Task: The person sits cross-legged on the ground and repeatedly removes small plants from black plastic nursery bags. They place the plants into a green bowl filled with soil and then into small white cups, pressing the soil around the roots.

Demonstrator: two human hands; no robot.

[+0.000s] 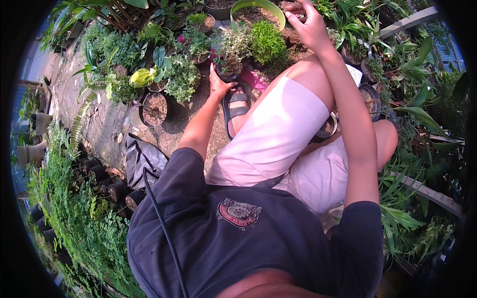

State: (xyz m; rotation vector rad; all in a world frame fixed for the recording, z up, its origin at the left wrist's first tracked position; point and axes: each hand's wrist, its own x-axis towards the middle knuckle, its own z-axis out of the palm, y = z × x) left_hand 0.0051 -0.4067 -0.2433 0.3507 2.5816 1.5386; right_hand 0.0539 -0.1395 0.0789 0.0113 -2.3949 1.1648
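My left hand [219, 84] grips the rim of a small black pot [228, 69] that holds a thin green plant, just ahead of my sandalled foot [236, 107]. My right hand [307, 24] reaches further out, fingers pinched over the soil of a pot [293, 37] beside a bushy bright green plant [267, 40]. Whether anything sits between those fingers is too small to tell. I am crouched, with my knees in pale shorts under both arms.
Potted plants crowd the ground ahead: a large green-rimmed pot of soil [257, 12], a soil-filled black pot [154, 108], a yellow-leafed plant [142, 77]. Rows of small black nursery bags [107, 181] line the left. Leafy plants and a rail [427, 193] close in on the right.
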